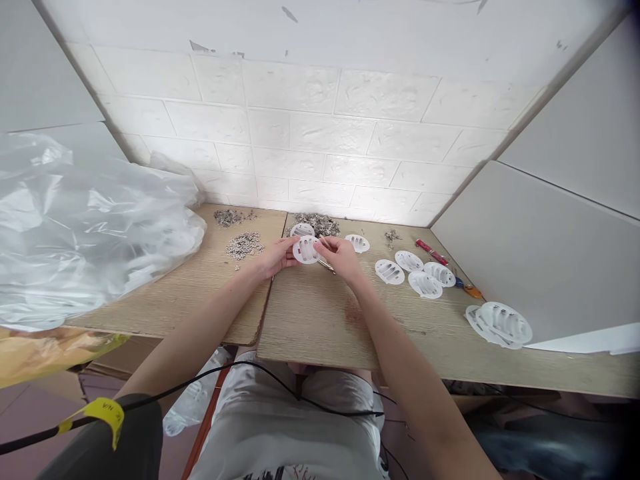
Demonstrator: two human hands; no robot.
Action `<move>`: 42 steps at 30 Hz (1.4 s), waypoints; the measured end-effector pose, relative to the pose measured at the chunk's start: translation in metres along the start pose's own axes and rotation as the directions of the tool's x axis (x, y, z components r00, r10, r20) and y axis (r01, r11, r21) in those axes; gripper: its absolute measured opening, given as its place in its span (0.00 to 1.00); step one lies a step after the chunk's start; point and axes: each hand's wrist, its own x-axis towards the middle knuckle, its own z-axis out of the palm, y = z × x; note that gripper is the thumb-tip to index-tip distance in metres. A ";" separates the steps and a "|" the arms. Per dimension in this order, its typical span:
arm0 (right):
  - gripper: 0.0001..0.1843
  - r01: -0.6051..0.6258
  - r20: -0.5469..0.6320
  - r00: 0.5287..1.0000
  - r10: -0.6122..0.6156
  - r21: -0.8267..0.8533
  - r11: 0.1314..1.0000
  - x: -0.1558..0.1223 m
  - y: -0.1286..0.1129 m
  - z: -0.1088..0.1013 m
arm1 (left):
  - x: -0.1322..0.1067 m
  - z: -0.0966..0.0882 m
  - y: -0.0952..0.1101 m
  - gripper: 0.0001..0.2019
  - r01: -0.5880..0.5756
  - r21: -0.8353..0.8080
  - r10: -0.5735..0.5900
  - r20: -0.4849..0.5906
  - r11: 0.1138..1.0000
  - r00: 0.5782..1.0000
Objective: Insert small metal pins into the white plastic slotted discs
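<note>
My left hand [280, 257] grips the left edge of a round white slotted plastic disc [306, 250], held up over the wooden table. My right hand [340, 257] is closed at the disc's right edge, its thumb and fingers pinched together. Whether a small part sits between those fingers I cannot make out. Just behind lies another white disc [303, 230], beside a heap of small metal parts [320, 225]. Under my right hand a thin metallic tool [327, 266] shows in part.
Several slotted discs [425, 284] lie to the right, with a stack of discs [505, 323] farther right. A red tool [431, 251] and an orange-and-blue tool [469, 289] rest near the right panel. Small metal pieces [245, 245] lie left. A large plastic bag [90, 227] covers the far left.
</note>
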 end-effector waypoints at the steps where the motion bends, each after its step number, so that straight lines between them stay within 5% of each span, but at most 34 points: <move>1: 0.20 -0.001 0.000 1.000 0.001 0.001 1.000 0.000 0.000 0.000 | 0.000 0.000 0.000 0.10 0.003 0.003 -0.003 -0.003 1.000 1.000; 33: 0.18 -0.034 -0.055 0.998 0.033 -0.013 0.999 0.003 0.002 0.001 | -0.004 0.002 0.001 0.12 -0.107 -0.011 0.106 -0.034 0.994 0.994; 42: 0.20 0.017 -0.031 0.999 -0.021 -0.104 0.994 0.001 -0.004 0.000 | 0.001 -0.004 -0.004 0.18 -0.235 0.262 0.248 -0.019 0.936 0.968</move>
